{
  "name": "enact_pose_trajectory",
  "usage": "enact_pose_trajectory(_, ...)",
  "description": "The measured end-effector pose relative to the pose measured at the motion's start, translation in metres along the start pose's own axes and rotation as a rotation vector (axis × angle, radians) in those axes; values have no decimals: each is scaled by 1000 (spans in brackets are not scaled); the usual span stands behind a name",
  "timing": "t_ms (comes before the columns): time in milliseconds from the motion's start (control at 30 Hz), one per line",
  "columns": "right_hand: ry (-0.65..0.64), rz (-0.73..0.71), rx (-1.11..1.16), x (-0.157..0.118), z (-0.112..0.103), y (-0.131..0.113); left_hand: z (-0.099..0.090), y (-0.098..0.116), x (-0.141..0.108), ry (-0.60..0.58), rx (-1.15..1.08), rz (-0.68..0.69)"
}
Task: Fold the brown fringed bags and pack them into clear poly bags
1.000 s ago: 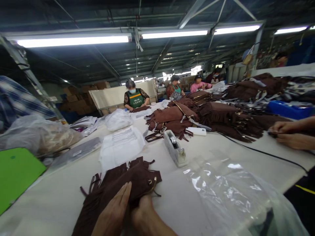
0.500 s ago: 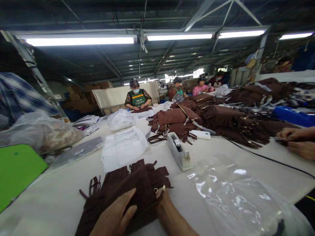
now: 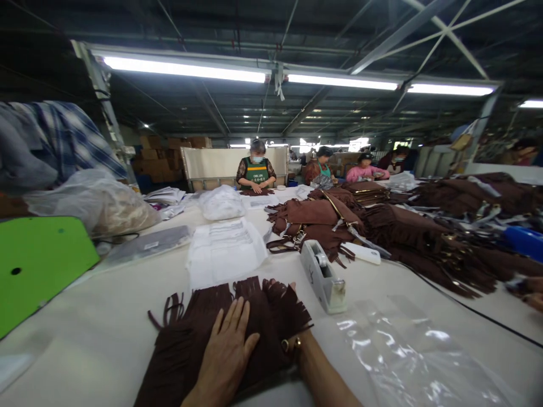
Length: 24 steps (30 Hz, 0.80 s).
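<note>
A dark brown fringed suede bag [image 3: 186, 350] lies on the pale tabletop in front of me, its strips spread toward the far side. My left hand [image 3: 229, 345] rests flat on its upper face, fingers stretched and together, thumb apart. At the bag's right side, my right hand [image 3: 306, 347] reaches under the fringe. Most of its fingers are hidden there, with only small bits of skin showing past the strips. A gold ring [image 3: 285, 344] on the bag sits beside my right wrist.
A grey tape dispenser [image 3: 324, 282] stands beyond my right hand. Clear plastic bags [image 3: 419, 356] lie to the right. Past them are piled brown bags [image 3: 314, 212]. White sheets [image 3: 227, 249] lie ahead, a green panel [image 3: 42, 265] at left. A co-worker [image 3: 256, 169] sits opposite.
My left hand has moved up the bag and flattened on it. My right hand has gone farther forward, under the fringe. The view has swung left.
</note>
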State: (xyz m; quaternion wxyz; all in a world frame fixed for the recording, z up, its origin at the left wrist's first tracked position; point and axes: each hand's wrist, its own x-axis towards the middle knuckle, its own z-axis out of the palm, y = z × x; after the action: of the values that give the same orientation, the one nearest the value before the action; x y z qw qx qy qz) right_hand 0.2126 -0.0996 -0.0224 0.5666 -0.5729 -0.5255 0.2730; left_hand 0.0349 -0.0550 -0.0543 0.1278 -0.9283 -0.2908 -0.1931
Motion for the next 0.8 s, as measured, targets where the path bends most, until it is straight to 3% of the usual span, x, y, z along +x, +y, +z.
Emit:
enact_pose_trajectory(100,-3,77,-38,4,-4,-4,-2,3,3,-12,-159,-64)
enact_pose_trajectory(167,9,116,-102,2,5,-11,-3,0,5,2,-381,-152)
enact_pose_trajectory(267,48,101,-258,-8,36,-23,-6,-14,6,142,-892,-421)
enact_pose_trajectory(367,53,19,-597,-20,76,-29,-9,-31,3,282,-1256,-655)
enact_pose_trajectory(467,4,-16,-823,-26,105,-31,-8,-38,2,333,-1411,-710)
enact_pose_trajectory(567,-33,-20,-841,-27,119,-40,-9,-38,3,349,-1459,-699)
enact_pose_trajectory(700,-116,-14,-599,-30,105,-67,-33,-49,-6,350,-1514,-621)
enact_pose_trajectory(800,-21,-11,-419,-39,61,-81,-55,-76,-30,360,-1292,-535)
